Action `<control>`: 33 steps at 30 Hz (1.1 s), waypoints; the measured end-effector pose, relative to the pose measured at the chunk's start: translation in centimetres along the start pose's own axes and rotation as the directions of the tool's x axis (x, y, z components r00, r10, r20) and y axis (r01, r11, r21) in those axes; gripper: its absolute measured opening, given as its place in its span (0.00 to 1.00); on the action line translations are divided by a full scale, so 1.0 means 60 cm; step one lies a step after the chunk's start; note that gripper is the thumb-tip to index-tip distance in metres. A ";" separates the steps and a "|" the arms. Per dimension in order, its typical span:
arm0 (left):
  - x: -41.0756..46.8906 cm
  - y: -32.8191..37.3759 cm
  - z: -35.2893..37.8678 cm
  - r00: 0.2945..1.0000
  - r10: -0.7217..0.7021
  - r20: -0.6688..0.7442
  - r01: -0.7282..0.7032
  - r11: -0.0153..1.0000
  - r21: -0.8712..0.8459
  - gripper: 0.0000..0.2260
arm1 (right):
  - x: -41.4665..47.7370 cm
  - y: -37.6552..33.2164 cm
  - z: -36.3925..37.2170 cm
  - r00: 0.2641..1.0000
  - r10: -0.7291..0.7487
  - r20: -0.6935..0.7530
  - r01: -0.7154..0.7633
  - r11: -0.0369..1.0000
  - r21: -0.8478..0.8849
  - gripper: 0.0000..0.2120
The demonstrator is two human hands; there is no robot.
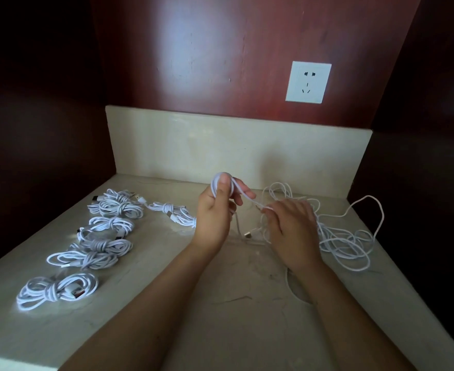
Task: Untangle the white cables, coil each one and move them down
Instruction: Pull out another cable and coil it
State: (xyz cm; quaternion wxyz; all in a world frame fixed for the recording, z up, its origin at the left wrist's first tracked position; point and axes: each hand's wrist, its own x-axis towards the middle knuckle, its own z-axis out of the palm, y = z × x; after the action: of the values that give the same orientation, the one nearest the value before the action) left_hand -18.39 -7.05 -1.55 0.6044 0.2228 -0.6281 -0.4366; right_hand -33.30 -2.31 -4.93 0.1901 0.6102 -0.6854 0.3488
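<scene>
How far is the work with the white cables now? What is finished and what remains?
Done: several coiled bundles lie in a row on the left of the counter. In hand: the left hand grips a small coil while the right hand pinches its loose strand. Left: the tangled pile at the right, not yet sorted.

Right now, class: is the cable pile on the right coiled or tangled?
Tangled: the cable pile sprawls in loose, crossing loops, unlike the tied bundles at left.

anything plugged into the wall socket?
No: the wall socket shows bare slots, and the loose white cables lie on the counter below it.
</scene>
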 end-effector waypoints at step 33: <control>0.063 -0.020 -0.071 0.828 -0.560 -0.003 0.418 0.621 -0.663 0.17 | -0.012 -0.018 0.003 0.946 -0.147 0.290 0.108 0.983 0.145 0.16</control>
State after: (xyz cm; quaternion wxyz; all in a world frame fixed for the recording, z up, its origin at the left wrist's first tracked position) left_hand -15.28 -11.87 -0.86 0.5625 0.2122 -0.2893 -0.7449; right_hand -32.11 -1.95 -5.28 0.0667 0.7100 -0.6417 0.2822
